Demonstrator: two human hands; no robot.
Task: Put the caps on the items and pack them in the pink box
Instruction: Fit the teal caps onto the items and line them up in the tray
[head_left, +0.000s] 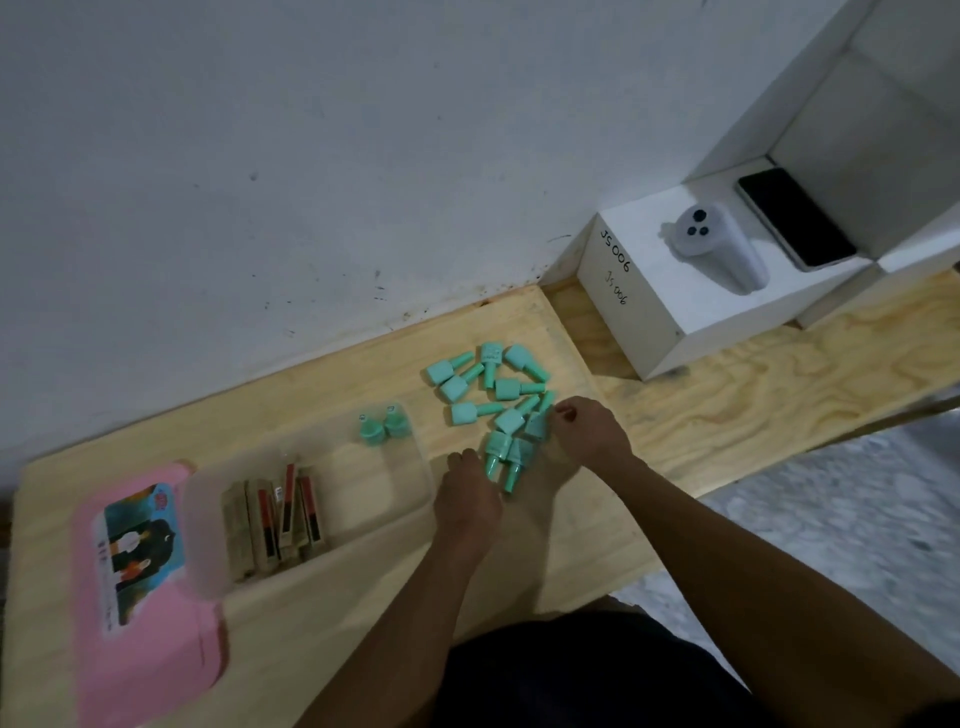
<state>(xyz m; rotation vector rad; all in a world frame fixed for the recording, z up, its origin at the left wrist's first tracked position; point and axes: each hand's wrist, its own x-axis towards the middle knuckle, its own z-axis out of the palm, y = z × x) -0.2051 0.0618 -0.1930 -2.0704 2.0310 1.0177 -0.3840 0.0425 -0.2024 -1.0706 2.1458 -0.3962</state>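
Several teal capped bottles (485, 382) lie scattered on the wooden table (727, 405). My right hand (589, 431) is at the right edge of the pile, fingers pinched on one teal bottle (537, 425). My left hand (467, 493) rests with curled fingers against two bottles (504, 460) at the pile's near edge; whether it grips one is hidden. The translucent box (208, 519) stands to the left and holds two upright teal bottles (382, 423) and several lipstick tubes (275, 519). Its pink lid (145, 597) lies flat beside it.
A white wall runs along the table's far edge. At the back right stands a white box (639, 317) marked JS006, with a pale cylinder device (722, 249) and a dark phone (795, 218) on top. The table's front edge drops off to a speckled floor (831, 519).
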